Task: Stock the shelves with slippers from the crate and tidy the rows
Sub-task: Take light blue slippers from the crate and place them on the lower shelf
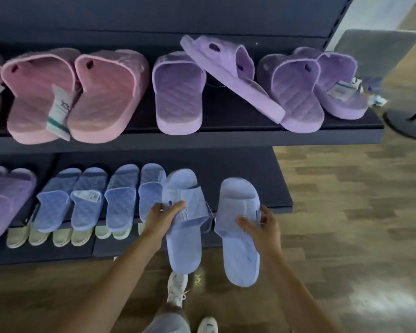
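Observation:
I hold a pair of light blue slippers in front of the lower shelf (262,179). My left hand (162,217) grips the strap of the left blue slipper (184,241). My right hand (264,225) grips the strap of the right blue slipper (240,255). A thin string joins the two. Both point toes toward the shelf, heels hanging over the floor. Just left of them, a row of blue slippers (89,200) stands on the lower shelf. No crate is in view.
The upper shelf (226,138) carries pink slippers (65,97) and purple slippers (178,92); one purple slipper (231,75) lies tilted across the others. Pale green slippers (58,236) sit below the blue row. A sign stand (406,121) is on the wooden floor at right.

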Tool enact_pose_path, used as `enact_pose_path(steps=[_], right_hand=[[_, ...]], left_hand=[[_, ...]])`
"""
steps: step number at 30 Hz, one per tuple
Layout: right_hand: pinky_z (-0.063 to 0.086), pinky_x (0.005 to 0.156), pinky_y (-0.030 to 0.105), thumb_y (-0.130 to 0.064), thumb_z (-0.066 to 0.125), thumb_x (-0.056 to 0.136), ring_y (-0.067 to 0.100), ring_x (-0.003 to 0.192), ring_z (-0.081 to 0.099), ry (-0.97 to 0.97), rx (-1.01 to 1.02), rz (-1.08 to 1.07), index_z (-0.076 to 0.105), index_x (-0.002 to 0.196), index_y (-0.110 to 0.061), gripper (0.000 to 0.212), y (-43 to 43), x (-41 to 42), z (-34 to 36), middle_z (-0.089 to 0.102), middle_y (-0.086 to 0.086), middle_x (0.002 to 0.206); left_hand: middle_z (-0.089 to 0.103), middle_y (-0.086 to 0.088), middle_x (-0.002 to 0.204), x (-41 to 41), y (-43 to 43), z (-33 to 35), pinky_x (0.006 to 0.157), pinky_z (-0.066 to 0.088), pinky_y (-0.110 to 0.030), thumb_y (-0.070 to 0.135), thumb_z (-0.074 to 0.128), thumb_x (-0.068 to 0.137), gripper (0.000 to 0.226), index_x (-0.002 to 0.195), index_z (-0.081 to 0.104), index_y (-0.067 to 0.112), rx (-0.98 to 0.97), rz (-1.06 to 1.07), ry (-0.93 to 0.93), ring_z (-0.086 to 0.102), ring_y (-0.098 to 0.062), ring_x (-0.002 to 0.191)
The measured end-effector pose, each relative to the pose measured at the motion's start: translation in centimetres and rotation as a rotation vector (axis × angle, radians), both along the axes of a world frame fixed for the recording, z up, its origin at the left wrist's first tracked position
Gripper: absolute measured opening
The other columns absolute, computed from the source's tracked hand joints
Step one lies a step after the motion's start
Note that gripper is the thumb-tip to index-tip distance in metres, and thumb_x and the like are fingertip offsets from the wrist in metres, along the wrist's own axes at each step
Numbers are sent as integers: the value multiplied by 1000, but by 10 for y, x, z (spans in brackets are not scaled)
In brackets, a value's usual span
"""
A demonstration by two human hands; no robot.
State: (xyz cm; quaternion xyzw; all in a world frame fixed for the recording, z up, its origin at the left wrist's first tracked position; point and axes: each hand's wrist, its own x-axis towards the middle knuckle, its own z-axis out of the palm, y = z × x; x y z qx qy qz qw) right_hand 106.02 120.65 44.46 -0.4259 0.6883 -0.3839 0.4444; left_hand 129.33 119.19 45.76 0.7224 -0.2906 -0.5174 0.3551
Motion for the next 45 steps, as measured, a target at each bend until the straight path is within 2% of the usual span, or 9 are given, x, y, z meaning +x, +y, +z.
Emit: enact_pose_path(steps=[2, 6, 10, 13, 16, 19, 23, 28, 45], right_hand=[[49, 66, 27, -28, 80, 70, 16, 84, 61, 1, 10, -17, 49, 113, -19, 53, -16, 5, -12, 61, -2, 96], [49, 65, 25, -27, 79, 71, 17, 87, 63, -12, 9, -32, 49, 113, -17, 53, -46, 6, -39, 62, 1, 98], [47, 64, 28, -25, 78, 73, 19, 81, 62, 17, 38, -47, 53, 106, -13, 43, -84, 14, -73, 62, 3, 91], [44, 53, 23, -16, 76, 75, 22, 69, 59, 38, 37, -43, 59, 92, -3, 26, -113, 25, -97, 60, 4, 74], [42, 52, 22, -15, 74, 77, 18, 67, 57, -35, 127, -85, 58, 102, -3, 32, -139, 42, -114, 60, 6, 81], [36, 43, 16, -24, 67, 84, 11, 63, 50, 46, 209, -10, 55, 115, -2, 40, -160, 55, -127, 57, 9, 91], [38, 54, 24, -32, 54, 92, 16, 68, 53, 180, 219, 81, 56, 119, 1, 42, -169, 66, -126, 60, 13, 98], [43, 82, 31, -31, 60, 89, 31, 115, 53, 252, 165, 182, 40, 138, -11, 57, -141, 71, -93, 49, 15, 134], [42, 95, 37, -29, 61, 87, 27, 120, 47, 581, -171, 436, 46, 134, -16, 52, 10, 17, 79, 48, 7, 133]], left_hand=[[40, 4, 35, 4, -17, -10, 57, 34, -32, 36, 70, 78, 47, 48, 42, 13, -5, -49, -27, 43, -20, 48], [41, 2, 45, 10, -52, -37, 59, 34, -33, 48, 73, 60, 45, 57, 45, 13, -67, -112, -67, 44, -20, 52], [46, 0, 64, 12, -90, -74, 56, 35, -26, 34, 70, 78, 36, 83, 44, 10, -122, -84, -136, 48, -19, 64], [41, -1, 63, 12, -116, -97, 51, 30, -23, 23, 64, 86, 29, 75, 40, 13, -150, -74, -174, 43, -19, 64], [42, -1, 69, 14, -133, -109, 54, 33, -25, 20, 61, 88, 23, 86, 40, 10, -170, -74, -173, 46, -21, 69], [54, -11, 98, 18, -142, -117, 70, 37, -30, 20, 60, 87, 35, 111, 40, 4, -124, -63, -205, 54, -34, 98], [30, -23, 141, 26, -139, -117, 85, 38, -35, 24, 56, 88, 61, 139, 27, 8, -37, -231, -328, 41, -38, 122], [40, -15, 137, 36, -113, -93, 91, 43, -39, 24, 54, 90, 50, 135, 39, 10, -121, -351, -458, 46, -35, 118], [53, -13, 130, 58, 50, 67, 87, 46, -43, 19, 63, 85, 49, 130, 50, 7, -459, -555, -860, 54, -34, 114]])
